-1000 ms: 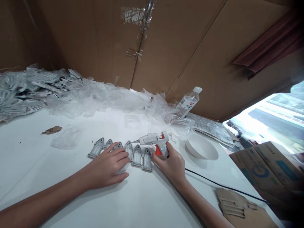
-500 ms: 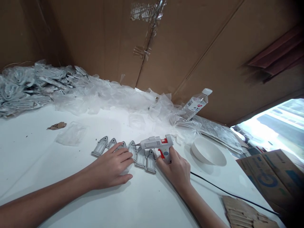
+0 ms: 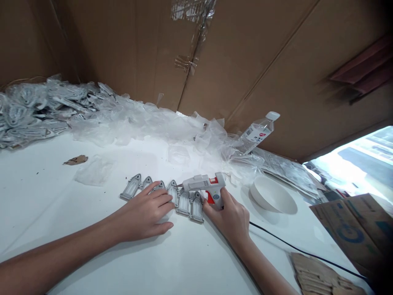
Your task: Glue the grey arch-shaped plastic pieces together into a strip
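A white glue gun (image 3: pixel 202 183) with a red trigger is gripped in my right hand (image 3: pixel 231 213). Its nozzle points left, at the upper part of a grey arched piece (image 3: pixel 172 190); whether it touches cannot be made out. Several such grey pieces, shaped like small pointed windows, stand side by side in a row on the white table (image 3: pixel 184 262). My left hand (image 3: pixel 150 211) rests over the middle of the row with its fingers stretched out, hiding parts of the pieces. At the row's right end, a grey arched piece (image 3: pixel 196 208) lies beside my right thumb.
A white bowl (image 3: pixel 273 194) and a tilted plastic bottle (image 3: pixel 259 133) stand at the right. Crumpled plastic bags (image 3: pixel 153 121) line the cardboard wall (image 3: pixel 123 49). More bagged grey pieces (image 3: pixel 37 108) are heaped at the left. A black cord (image 3: pixel 288 244) crosses the right side.
The view has shifted slightly. The nozzle stays near the same grey piece, and both hands keep about the same position over the row.
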`<state>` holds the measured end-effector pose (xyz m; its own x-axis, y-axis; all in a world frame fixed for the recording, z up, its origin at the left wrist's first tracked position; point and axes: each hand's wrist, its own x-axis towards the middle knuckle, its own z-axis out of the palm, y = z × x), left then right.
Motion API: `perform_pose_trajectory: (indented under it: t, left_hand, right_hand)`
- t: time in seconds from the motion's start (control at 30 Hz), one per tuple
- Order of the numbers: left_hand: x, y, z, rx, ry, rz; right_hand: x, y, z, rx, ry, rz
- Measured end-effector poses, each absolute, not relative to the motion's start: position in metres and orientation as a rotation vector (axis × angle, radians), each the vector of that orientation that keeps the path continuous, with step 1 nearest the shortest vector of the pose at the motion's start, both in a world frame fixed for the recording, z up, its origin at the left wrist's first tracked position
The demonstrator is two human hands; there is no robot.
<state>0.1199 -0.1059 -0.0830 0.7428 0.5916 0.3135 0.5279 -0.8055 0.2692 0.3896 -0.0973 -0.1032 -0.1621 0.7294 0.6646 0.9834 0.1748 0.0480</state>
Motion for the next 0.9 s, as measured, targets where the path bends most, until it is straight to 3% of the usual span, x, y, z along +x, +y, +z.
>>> perform_pose_trajectory:
  t: [0.9]
  left_hand:
    - [0.1184,-0.1047,-0.0841,2.790,0.892,0.569]
  right_hand:
    - [0.3910,-0.0959,-0.1063,-1.613,-1.924,-0.749]
